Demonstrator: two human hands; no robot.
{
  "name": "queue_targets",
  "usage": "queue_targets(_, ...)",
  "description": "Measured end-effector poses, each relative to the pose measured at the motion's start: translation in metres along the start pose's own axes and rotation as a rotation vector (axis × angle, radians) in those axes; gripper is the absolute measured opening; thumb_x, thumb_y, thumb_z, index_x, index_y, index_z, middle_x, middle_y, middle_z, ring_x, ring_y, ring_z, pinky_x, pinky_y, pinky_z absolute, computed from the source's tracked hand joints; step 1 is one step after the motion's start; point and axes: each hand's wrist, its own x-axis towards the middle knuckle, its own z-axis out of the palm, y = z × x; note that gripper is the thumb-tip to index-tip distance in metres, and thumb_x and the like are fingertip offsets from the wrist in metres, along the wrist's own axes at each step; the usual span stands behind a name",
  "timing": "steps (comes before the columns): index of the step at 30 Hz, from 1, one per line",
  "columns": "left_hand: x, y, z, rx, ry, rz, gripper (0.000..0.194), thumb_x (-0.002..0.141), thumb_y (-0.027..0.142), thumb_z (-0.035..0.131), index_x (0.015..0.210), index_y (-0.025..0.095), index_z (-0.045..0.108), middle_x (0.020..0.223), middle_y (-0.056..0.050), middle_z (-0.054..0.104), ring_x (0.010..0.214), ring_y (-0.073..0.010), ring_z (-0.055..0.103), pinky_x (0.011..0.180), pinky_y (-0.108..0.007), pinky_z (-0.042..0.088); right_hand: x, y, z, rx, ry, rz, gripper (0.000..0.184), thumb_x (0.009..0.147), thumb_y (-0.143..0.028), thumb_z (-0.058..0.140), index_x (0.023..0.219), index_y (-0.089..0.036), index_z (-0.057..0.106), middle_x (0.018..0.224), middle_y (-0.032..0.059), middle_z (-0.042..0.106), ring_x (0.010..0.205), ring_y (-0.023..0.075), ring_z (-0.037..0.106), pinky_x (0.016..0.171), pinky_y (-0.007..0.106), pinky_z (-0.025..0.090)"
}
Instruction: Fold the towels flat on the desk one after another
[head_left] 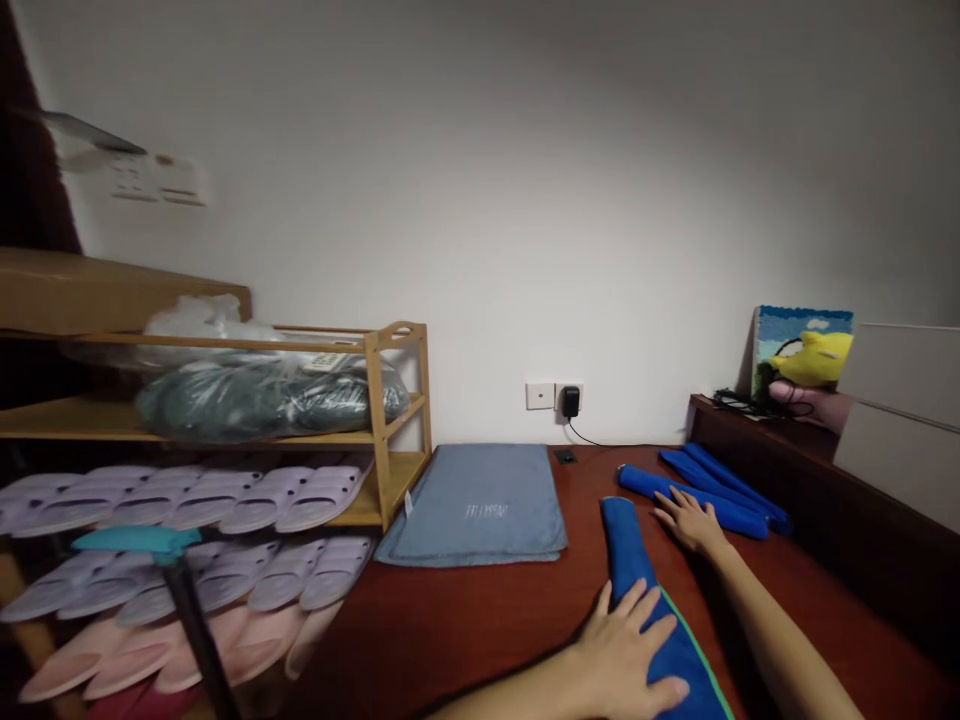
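On the dark red tabletop (525, 610) lies a long blue cloth (621, 540), partly rolled or folded, with a green edge along its right side. My left hand (626, 645) rests flat on this cloth with its fingers spread. My right hand (691, 522) lies open, its fingertips on a rolled blue cloth (731, 512) further back. Behind that roll is another folded blue cloth (724, 475). The near end of the green-edged cloth runs out of the bottom of the view.
A folded grey-blue cloth (480, 500) lies at the table's back left. A black plug (571, 402) sits in the wall socket. On the left, a wooden rack (379, 430) holds bagged goods and several slippers (322, 495). A raised ledge with white boxes (900, 420) borders the right.
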Motion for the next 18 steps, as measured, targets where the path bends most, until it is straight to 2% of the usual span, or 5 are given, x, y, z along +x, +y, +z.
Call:
queue_targets(4,-0.018,-0.010,0.000,0.065,-0.017,0.038,0.069,0.090,0.064,0.030,0.145,0.024,0.024,0.153,-0.012,0.018,0.140,-0.0307,0.009,0.105,-0.063,0.018,0.024,-0.003,0.006,0.071,-0.006,0.139,0.061,0.087,-0.063,0.028,0.141,-0.034,0.034,0.152,0.0065,0.022,0.139,0.0300,0.018,0.106,0.058,0.013)
queue_targets(7,-0.029,-0.024,0.009,0.143,-0.017,0.061,0.063,0.093,0.059,0.029,0.145,0.026,0.022,0.153,-0.010,0.019,0.140,-0.0297,0.014,0.104,-0.062,0.023,0.035,-0.005,0.009,0.135,-0.003,0.214,0.066,0.087,-0.063,0.024,0.143,-0.029,0.031,0.154,0.0095,0.016,0.141,0.0299,0.010,0.107,0.057,0.012)
queue_targets(12,-0.040,-0.041,0.026,0.209,0.018,0.047,0.049,0.098,0.046,0.024,0.145,0.031,0.020,0.153,-0.007,0.020,0.140,-0.0267,0.017,0.102,-0.061,0.028,0.034,-0.007,0.000,0.246,0.055,0.209,0.063,0.089,-0.055,0.025,0.141,-0.022,0.036,0.154,0.0109,0.012,0.141,0.0284,0.005,0.108,0.055,0.009)
queue_targets(15,-0.043,-0.038,0.018,0.264,0.022,0.072,0.051,0.098,0.049,0.023,0.145,0.029,0.020,0.152,-0.008,0.022,0.139,-0.0269,0.018,0.102,-0.060,0.029,0.021,-0.022,-0.012,0.328,0.079,0.106,0.056,0.090,-0.050,0.025,0.134,-0.022,0.045,0.151,0.0088,0.025,0.140,0.0264,0.014,0.108,0.053,0.012)
queue_targets(18,-0.043,-0.024,0.003,0.372,0.050,0.104,0.061,0.093,0.059,0.026,0.144,0.024,0.026,0.150,-0.012,0.027,0.138,-0.0291,0.022,0.102,-0.059,0.029,0.000,-0.051,-0.016,0.433,0.025,-0.069,0.049,0.089,-0.051,0.030,0.127,-0.030,0.052,0.139,0.0020,0.047,0.132,0.0219,0.035,0.107,0.042,0.024)
